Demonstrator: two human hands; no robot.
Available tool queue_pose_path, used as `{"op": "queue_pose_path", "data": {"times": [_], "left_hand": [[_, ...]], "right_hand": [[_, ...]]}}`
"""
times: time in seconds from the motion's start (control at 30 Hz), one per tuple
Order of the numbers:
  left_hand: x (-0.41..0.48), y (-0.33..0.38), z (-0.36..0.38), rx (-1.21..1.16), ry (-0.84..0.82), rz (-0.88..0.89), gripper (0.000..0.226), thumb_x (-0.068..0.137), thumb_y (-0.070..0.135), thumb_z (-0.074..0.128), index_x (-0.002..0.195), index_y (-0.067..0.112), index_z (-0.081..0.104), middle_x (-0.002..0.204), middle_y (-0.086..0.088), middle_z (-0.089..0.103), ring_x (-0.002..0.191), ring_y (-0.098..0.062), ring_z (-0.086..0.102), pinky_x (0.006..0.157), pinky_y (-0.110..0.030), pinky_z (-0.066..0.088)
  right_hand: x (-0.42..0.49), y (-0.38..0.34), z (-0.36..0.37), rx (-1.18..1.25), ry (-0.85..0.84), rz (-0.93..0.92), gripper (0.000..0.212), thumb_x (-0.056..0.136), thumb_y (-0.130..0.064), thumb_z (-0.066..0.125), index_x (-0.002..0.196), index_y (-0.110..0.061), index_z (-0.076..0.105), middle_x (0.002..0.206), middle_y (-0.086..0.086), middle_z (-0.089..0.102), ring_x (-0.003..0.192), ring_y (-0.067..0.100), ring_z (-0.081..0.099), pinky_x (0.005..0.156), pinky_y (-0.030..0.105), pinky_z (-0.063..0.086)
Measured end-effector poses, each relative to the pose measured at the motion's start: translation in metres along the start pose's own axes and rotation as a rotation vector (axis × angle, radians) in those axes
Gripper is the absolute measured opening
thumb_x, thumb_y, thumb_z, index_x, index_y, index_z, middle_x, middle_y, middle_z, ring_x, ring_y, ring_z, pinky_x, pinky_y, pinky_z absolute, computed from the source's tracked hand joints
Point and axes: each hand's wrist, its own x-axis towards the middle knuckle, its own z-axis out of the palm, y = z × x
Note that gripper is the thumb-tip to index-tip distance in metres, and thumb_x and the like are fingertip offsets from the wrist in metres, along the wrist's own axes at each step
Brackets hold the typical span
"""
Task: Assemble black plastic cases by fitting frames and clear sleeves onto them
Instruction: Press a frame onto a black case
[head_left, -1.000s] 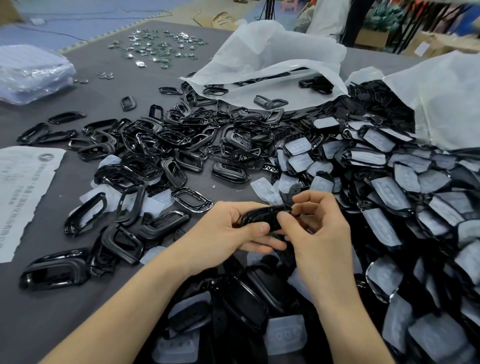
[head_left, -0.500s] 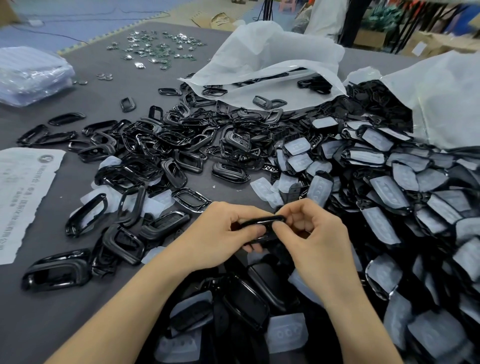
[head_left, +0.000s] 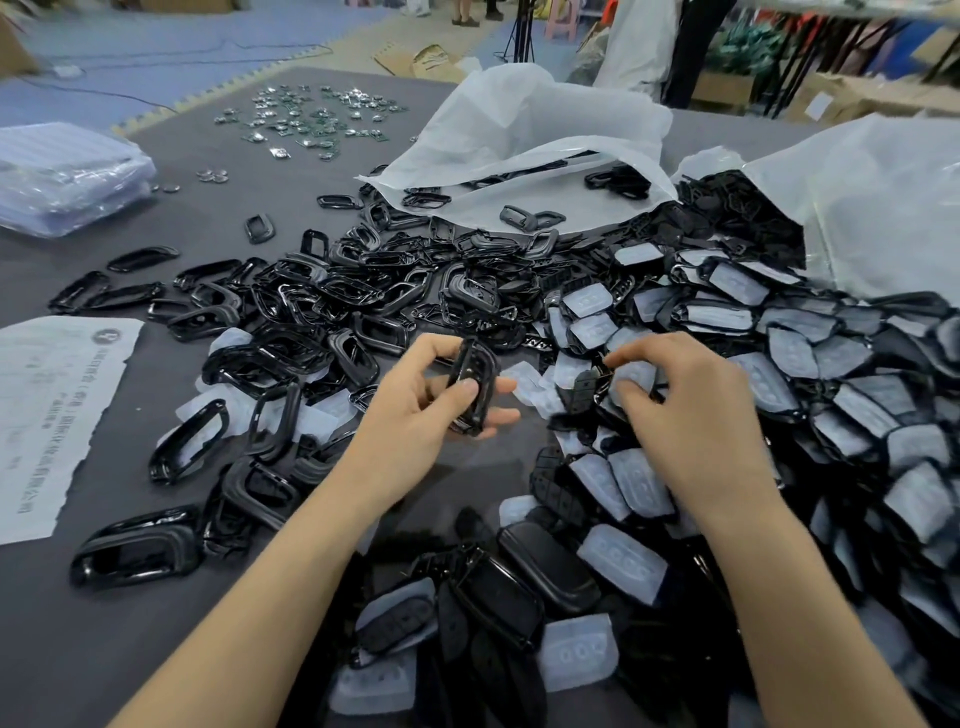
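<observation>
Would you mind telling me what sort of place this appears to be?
Probably a small assembly workshop: heaps of glossy black plastic frames and clear-sleeved black cases cover a grey table, with cardboard boxes behind.

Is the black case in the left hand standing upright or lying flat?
Upright, slightly tilted. The left hand grips the black case between thumb and fingers, and its long side runs up and down, one narrow end on top.

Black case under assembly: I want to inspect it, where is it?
Head view, just left of centre: the black case is held on edge by the left hand, between the loose black frames and the right hand.
</observation>
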Motion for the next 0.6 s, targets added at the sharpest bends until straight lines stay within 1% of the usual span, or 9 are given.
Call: {"op": "queue_pose_path", "data": {"times": [0.03,0.1,0.17,0.23,0.3,0.37,0.43,0.5,0.6], "left_hand": [[0.0,0.0,-0.001,-0.01,0.023,0.012,0.018,0.1,-0.001,0.041,0.101,0.017,0.047,0.099,-0.007,0.075,0.085,-0.029,0.073,0.072,-0.033,0.06],[0.001,-0.001,-0.003,-0.025,0.081,0.039,0.02,0.1,-0.001,0.039,0.1,0.018,0.045,0.1,-0.007,0.075,0.087,-0.029,0.073,0.072,-0.032,0.06],[0.002,-0.001,-0.003,-0.024,0.134,0.076,0.02,0.1,-0.001,0.039,0.099,0.018,0.044,0.101,-0.007,0.075,0.088,-0.027,0.073,0.068,-0.03,0.06],[0.002,-0.001,-0.002,-0.007,0.164,0.102,0.02,0.1,-0.001,0.04,0.097,0.019,0.044,0.1,-0.007,0.075,0.088,-0.023,0.072,0.067,-0.026,0.057],[0.002,-0.001,-0.002,0.025,0.182,0.106,0.021,0.1,0.0,0.041,0.096,0.02,0.044,0.099,-0.005,0.075,0.087,-0.02,0.072,0.07,-0.025,0.056],[0.002,-0.001,-0.002,0.043,0.198,0.102,0.021,0.1,0.001,0.042,0.096,0.021,0.045,0.098,-0.003,0.076,0.083,-0.017,0.071,0.07,-0.022,0.055],[0.002,0.0,-0.002,0.028,0.203,0.093,0.02,0.099,0.001,0.042,0.097,0.02,0.045,0.097,-0.003,0.076,0.08,-0.017,0.071,0.068,-0.022,0.055],[0.002,-0.001,-0.001,-0.004,0.196,0.074,0.015,0.1,0.0,0.042,0.1,0.015,0.045,0.098,-0.005,0.075,0.08,-0.02,0.072,0.066,-0.023,0.056],[0.002,-0.001,0.001,-0.012,0.164,0.037,0.011,0.1,0.0,0.043,0.105,0.009,0.045,0.099,-0.006,0.075,0.081,-0.025,0.074,0.065,-0.023,0.057]], "right_hand": [[0.003,-0.003,0.003,-0.007,-0.006,-0.028,0.015,0.086,-0.007,0.064,0.098,-0.015,0.07,0.107,0.001,0.065,0.092,0.017,0.057,0.082,0.026,0.041],[0.009,-0.012,0.014,-0.028,-0.073,-0.087,0.013,0.085,-0.013,0.066,0.098,-0.016,0.07,0.103,0.0,0.067,0.09,0.015,0.056,0.078,0.019,0.037],[0.015,-0.021,0.031,-0.105,-0.196,-0.107,0.02,0.086,-0.025,0.067,0.104,-0.016,0.069,0.108,0.002,0.066,0.097,0.019,0.057,0.081,0.025,0.04],[0.022,-0.029,0.047,-0.289,-0.327,-0.13,0.031,0.087,-0.036,0.066,0.107,-0.012,0.065,0.109,0.006,0.064,0.109,0.026,0.053,0.087,0.033,0.04],[0.026,-0.035,0.055,-0.397,-0.355,-0.146,0.023,0.087,-0.034,0.065,0.086,-0.011,0.061,0.09,0.006,0.059,0.105,0.029,0.051,0.08,0.034,0.035],[0.03,-0.036,0.059,-0.431,-0.322,-0.128,0.03,0.088,-0.021,0.061,0.064,-0.015,0.044,0.067,0.001,0.043,0.096,0.029,0.052,0.073,0.031,0.029],[0.032,-0.034,0.061,-0.46,-0.315,-0.121,0.036,0.087,-0.014,0.056,0.059,-0.016,0.035,0.06,-0.002,0.035,0.087,0.027,0.049,0.072,0.031,0.026],[0.033,-0.035,0.063,-0.451,-0.325,-0.12,0.033,0.089,-0.023,0.058,0.063,-0.017,0.038,0.064,-0.002,0.041,0.089,0.026,0.048,0.075,0.033,0.027],[0.033,-0.033,0.066,-0.404,-0.31,-0.097,0.023,0.088,-0.04,0.062,0.082,-0.02,0.053,0.086,0.0,0.062,0.099,0.024,0.051,0.087,0.037,0.031]]}}
